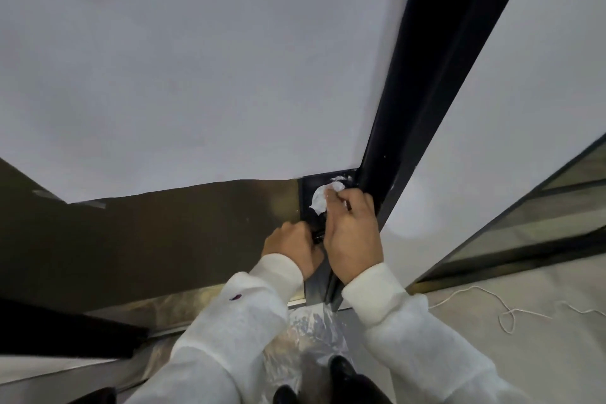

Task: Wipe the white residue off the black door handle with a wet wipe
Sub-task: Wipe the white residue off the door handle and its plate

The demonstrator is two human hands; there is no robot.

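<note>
Right hand (352, 233); wet wipe (323, 198) at fingertips (334, 195)

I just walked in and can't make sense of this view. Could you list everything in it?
Wipe: one, white, pressed on the black plate under the right hand.
Handle: one, black, in the left hand's grip.
Residue: white smears, above the wipe.
Frame: one, black, running upward.
Sheets: white, covering the panels.
String: one, white, floor at right.
Shoes: two, black, bottom.
Sleeves: two, white.
Left hand; right hand.
</note>
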